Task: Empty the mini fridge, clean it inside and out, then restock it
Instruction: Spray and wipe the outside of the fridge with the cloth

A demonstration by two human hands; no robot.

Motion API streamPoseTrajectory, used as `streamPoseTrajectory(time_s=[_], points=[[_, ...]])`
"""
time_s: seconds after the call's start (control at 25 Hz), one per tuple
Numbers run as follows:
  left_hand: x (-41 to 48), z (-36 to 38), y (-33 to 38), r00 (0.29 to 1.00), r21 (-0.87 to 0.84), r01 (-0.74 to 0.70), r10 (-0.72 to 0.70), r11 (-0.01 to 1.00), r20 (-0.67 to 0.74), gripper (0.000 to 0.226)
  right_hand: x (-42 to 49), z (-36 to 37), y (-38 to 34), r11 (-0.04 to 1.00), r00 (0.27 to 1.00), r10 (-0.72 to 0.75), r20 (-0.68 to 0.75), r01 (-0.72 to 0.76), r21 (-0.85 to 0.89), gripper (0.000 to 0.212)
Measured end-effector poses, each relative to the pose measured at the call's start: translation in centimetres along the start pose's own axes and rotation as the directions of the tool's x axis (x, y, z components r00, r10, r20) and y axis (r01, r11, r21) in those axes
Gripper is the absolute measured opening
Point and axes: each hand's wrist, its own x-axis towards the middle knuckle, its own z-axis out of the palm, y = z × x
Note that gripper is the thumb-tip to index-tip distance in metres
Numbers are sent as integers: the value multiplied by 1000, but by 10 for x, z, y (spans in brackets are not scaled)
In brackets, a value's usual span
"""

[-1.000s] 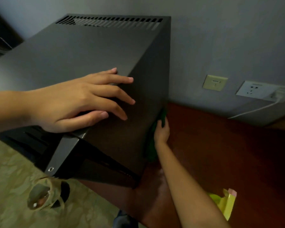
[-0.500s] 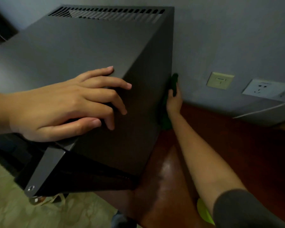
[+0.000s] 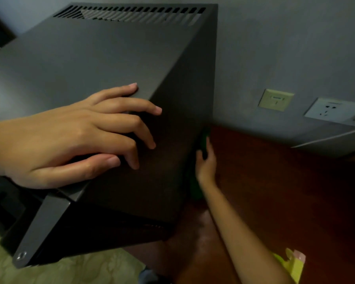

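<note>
Mini fridge (image 3: 90,58) sits under both hands, on the L part of a red-brown tabletop (image 3: 285,191), back near the grey wall (image 3: 285,48).

L hand's fingers (image 3: 143,107) are spread & lightly bent. The index lies on the top panel; the other three hang over the top R edge w/ tips pressing the R side wall. The thumb runs along the front top edge. L hand (image 3: 70,140) thus covers the fridge's front R top corner, w/ the forearm coming in from frame L.

R hand (image 3: 206,167) is lower & further back, at the rear edge of that same R side wall. Its fingers look approx straight & close together, thumb set a bit apart, pressing a dark green cloth (image 3: 194,188) against the wall. The cloth shows above & below the hand; it's too dim to make out its folds.

Outward: vent slots (image 3: 131,15) cross the top panel's rear. A grey hinge bracket (image 3: 41,228) w/ a screw sticks out at the front lower L, over pale patterned floor (image 3: 80,269). On the wall R of the fridge are a beige switch plate (image 3: 276,100) & a white socket (image 3: 332,109) w/ a white cable (image 3: 326,138) running from it. A yellow-green item (image 3: 293,265) lies at the tabletop's near R, beside the R forearm.
</note>
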Motion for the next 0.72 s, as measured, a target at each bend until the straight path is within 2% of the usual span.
streamPoseTrajectory(time_s=[0.08,0.2,0.28,0.44,0.52,0.64,0.72], points=[[0,1,-1,1000,-3,-3,3,1000,4,38,55,-2,-12,1000,1000,2,-1,-2,-28,52],[0,0,-1,1000,3,-11,11,1000,6,36,84,-4,11,972,974,225,20,-224,-66,50],[0,0,-1,1000,-9,-2,2,1000,8,38,59,0,38,943,949,313,28,-307,-130,50],[1,-2,2,1000,-14,-3,3,1000,12,40,-39,10,83,917,926,370,74,-351,-188,51],[1,-3,5,1000,-24,4,-4,1000,5,41,-97,17,97,895,897,436,77,-423,-140,52],[0,-4,8,998,-57,34,-36,998,-44,47,-155,17,70,909,909,411,71,-415,45,52],[-2,-4,10,994,-104,54,-63,993,-90,52,-171,17,15,966,973,228,19,-229,123,55]])
